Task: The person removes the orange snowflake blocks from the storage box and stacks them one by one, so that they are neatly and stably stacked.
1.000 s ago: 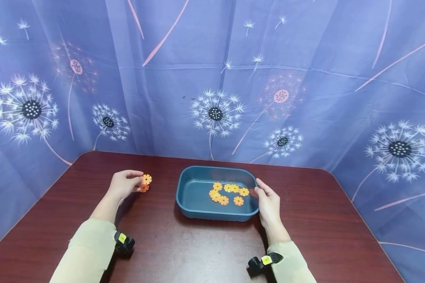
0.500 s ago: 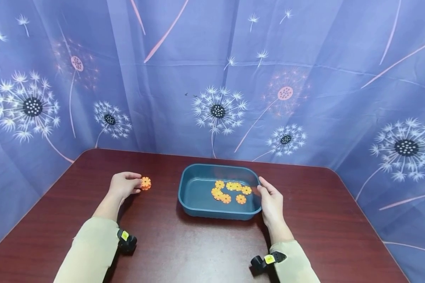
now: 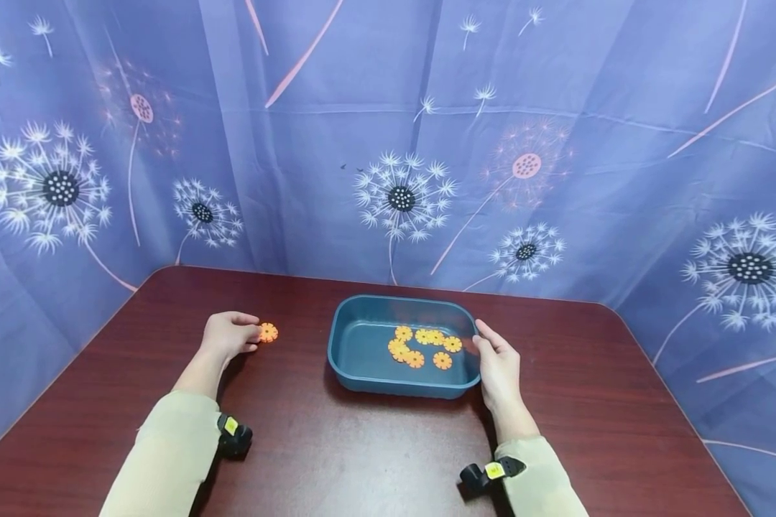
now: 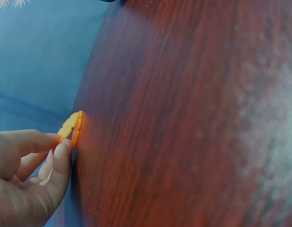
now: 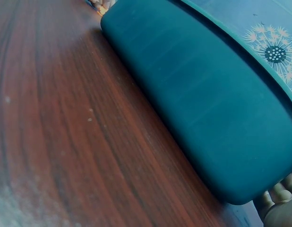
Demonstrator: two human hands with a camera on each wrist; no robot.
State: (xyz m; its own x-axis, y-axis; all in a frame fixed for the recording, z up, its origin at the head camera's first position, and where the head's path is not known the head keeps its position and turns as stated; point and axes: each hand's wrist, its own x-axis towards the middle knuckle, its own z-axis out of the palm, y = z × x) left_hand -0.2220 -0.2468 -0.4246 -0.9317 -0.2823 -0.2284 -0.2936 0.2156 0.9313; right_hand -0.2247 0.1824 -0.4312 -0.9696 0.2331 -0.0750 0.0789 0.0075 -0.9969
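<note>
In the head view my left hand (image 3: 228, 334) pinches an orange notched plastic disc (image 3: 268, 332) between thumb and fingertips, on the left of the table. The left wrist view shows that disc (image 4: 68, 126) tilted against a second orange disc (image 4: 77, 128), seen nearly edge-on just above the wood. My right hand (image 3: 499, 366) grips the right end of a dark teal rectangular tub (image 3: 394, 388). Several yellow-orange notched discs (image 3: 414, 359) lie inside the tub, mostly in its right half. In the right wrist view the tub's wall (image 5: 193, 94) hides most of the right hand (image 5: 280, 208).
The reddish-brown wooden table (image 3: 362, 459) ends at a blue curtain (image 3: 297, 179) with a dandelion print. A black camera is strapped to each wrist, the left one (image 3: 236, 438) and the right one (image 3: 475, 475).
The pinched disc has come down over the second disc; they stood apart one above the other and now overlap in the head view. The right hand has stayed on the tub.
</note>
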